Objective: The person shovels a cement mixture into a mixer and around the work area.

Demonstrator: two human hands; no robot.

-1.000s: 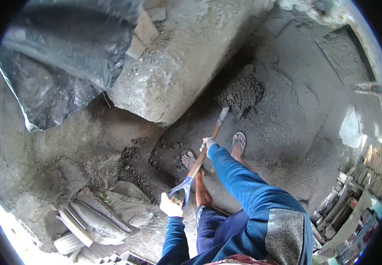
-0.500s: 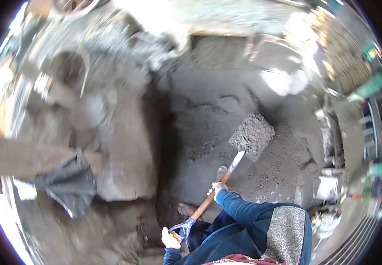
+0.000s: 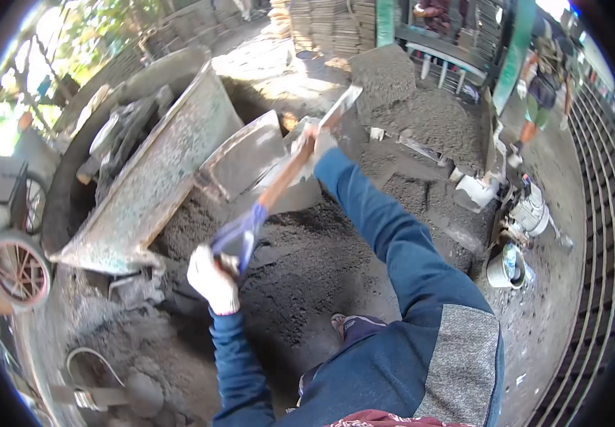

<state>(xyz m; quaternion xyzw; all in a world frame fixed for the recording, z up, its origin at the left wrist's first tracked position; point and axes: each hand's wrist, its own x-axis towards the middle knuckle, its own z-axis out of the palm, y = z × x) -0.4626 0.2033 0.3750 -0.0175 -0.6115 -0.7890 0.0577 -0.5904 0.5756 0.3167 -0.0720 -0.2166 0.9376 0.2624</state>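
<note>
I hold a shovel (image 3: 286,178) raised in front of me, its wooden shaft slanting up to the right. My left hand (image 3: 213,280), in a white glove, is closed on the blue-grey D-shaped grip. Farther up, my right hand (image 3: 320,144) wraps round the shaft close to the metal socket. Beyond the socket, the square blade with grey, crumbly material (image 3: 384,75) overlaps a grey heap (image 3: 432,124) in this view. Dark loose soil (image 3: 286,277) lies on the ground below the shaft.
A large round rim with a slanted metal sheet (image 3: 158,171) stands at left, near a wheeled cart (image 3: 21,267). Stacked tiles (image 3: 332,28) rise at the back. A motor (image 3: 530,213), a bucket (image 3: 505,269) and a walking person (image 3: 543,92) are at right.
The shovel has gone from low over the ground up to a raised position, its blade now by the grey heap. Both hands moved up with it, and my view has turned.
</note>
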